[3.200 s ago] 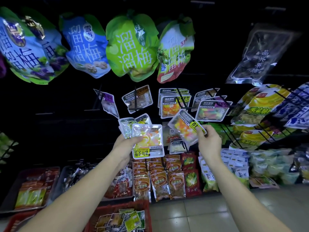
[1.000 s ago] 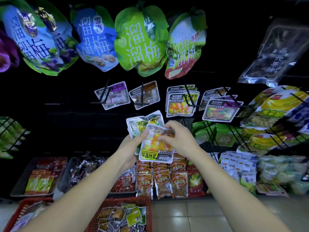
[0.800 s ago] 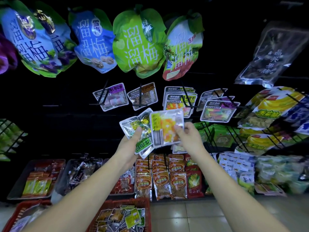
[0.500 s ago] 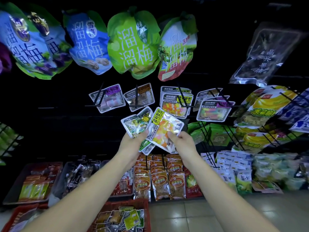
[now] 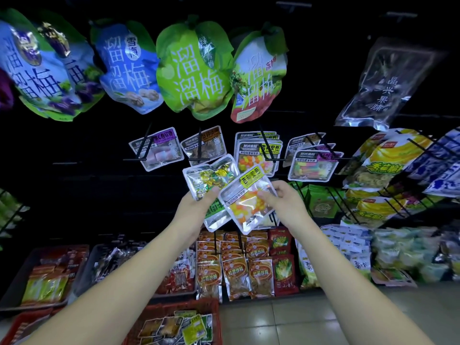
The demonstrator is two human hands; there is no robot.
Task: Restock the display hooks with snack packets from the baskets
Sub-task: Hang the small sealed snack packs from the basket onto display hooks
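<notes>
Two hands hold snack packets up in front of the display hooks.

The right hand pinches a clear packet of orange and yellow sweets, with the thumb on its front. This packet is tilted, with its yellow label up at about 1 o'clock. The hand sits at 3 o'clock from it. The left hand is closed around a small bunch of packets. The one on top has gold and green sweets inside and sticks up at 12 o'clock from the hand. The orange packet lies over the bunch and touches it. Right above, at 12 o'clock, the same kind of orange packets hang on a black hook. Down at 6 o'clock a red basket holds more packets.
</notes>
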